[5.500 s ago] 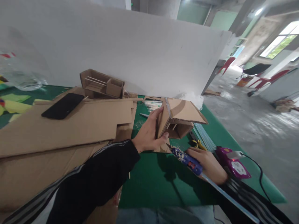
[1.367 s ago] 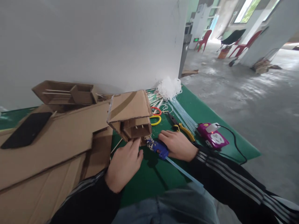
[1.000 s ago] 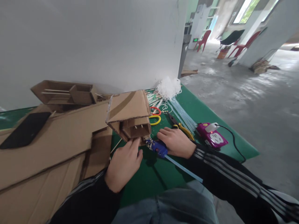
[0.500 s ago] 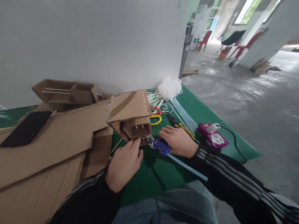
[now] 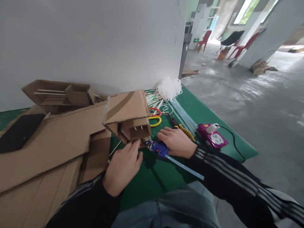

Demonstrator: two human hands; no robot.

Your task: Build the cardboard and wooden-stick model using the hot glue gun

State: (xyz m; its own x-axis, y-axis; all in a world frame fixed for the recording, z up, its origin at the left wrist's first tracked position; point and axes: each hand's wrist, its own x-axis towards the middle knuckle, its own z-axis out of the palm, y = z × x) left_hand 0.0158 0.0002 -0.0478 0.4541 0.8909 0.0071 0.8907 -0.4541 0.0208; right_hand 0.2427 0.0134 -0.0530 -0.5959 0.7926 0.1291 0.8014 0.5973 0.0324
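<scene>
head view: we have our left hand [image 5: 123,167] at the lower front edge of a cardboard box [image 5: 128,106], its fingers stretched out with the tips touching the cardboard and the thumb apart; we cannot tell whether they pinch anything there. our right hand [image 5: 177,142] is curled round a blue glue gun [image 5: 159,148], whose crumb-covered front end is at the box's lower right corner. a pale glue stick [image 5: 185,167] pokes out of its back. the box sits on the green table [image 5: 204,109], its open end towards us, two thin sticks showing inside. just beyond it are red and yellow scissor handles [image 5: 155,121], pliers [image 5: 182,128], a heap of white string [image 5: 169,89] and some clear rods [image 5: 184,115] running towards a purple power socket [image 5: 212,136]. on our left lie cardboard sheets [image 5: 66,133] with a black phone [image 5: 21,131] on top, and behind them a cardboard tray [image 5: 79,96] near the wall.
</scene>
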